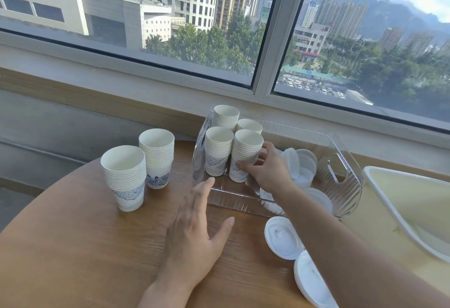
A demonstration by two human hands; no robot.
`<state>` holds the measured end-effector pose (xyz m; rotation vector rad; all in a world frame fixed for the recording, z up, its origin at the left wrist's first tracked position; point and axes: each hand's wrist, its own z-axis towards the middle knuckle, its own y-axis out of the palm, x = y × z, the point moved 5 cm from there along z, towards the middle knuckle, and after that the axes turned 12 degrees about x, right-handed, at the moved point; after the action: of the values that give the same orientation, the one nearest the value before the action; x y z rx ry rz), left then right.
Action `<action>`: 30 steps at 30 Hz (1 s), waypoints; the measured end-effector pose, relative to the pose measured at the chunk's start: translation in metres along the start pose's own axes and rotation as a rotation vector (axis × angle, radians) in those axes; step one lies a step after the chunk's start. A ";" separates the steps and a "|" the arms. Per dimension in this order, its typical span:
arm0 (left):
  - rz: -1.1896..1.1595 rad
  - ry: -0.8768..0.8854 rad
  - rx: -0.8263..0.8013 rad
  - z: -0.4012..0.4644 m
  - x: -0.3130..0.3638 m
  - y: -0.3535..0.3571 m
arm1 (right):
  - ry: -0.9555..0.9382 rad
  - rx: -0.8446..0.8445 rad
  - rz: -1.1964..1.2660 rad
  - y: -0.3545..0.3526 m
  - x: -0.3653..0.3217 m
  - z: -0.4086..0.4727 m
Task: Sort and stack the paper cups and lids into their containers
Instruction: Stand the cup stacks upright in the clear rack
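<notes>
Across the lower half of the frame, a round wooden table (73,246) stands against a wall below a wide window (219,15). At centre right on the table sits a clear ribbed bin (345,169) with a cut-out handle. At the far right edge, a pale tub (414,200) lies tilted beside the table.

Four cup stacks stand upright in the bin's left part, two behind and two in front. The right hand (270,173), reaching in from lower right, grips the front right stack (246,154) with thumb and fingers curled round its lower half. Just left of it stands the front left stack (218,149), the two nearly touching. Loose white lids (302,164) lie heaped in the bin's right part, some leaning on edge.

Two further stacks stand on the table at centre left, outside the bin: a near stack (125,177) and a far stack (157,158), close together.

The left hand (194,232) is flat and spread, fingers straight, holding nothing; its fingertips (209,181) reach the bin's near left corner, though contact cannot be told.

At lower right, more lids (282,237) lie on the table, partly hidden by the right forearm.
</notes>
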<state>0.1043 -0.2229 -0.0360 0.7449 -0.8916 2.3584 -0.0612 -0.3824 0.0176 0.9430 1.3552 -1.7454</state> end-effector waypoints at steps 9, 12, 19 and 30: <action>-0.016 -0.019 0.064 0.001 0.002 -0.010 | -0.176 0.106 -0.258 -0.019 -0.022 -0.031; -0.058 -0.077 0.216 0.002 -0.001 -0.032 | -0.348 0.289 -0.122 -0.023 -0.041 -0.073; 0.067 -0.083 0.567 -0.002 -0.026 -0.104 | -0.471 0.066 0.271 0.052 -0.042 -0.163; 0.071 -0.327 0.433 0.020 -0.084 -0.114 | -0.381 -0.143 0.266 0.143 -0.046 -0.138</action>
<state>0.2417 -0.1837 -0.0282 1.3191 -0.5344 2.5699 0.1014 -0.2690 -0.0309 0.6371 1.0403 -1.5095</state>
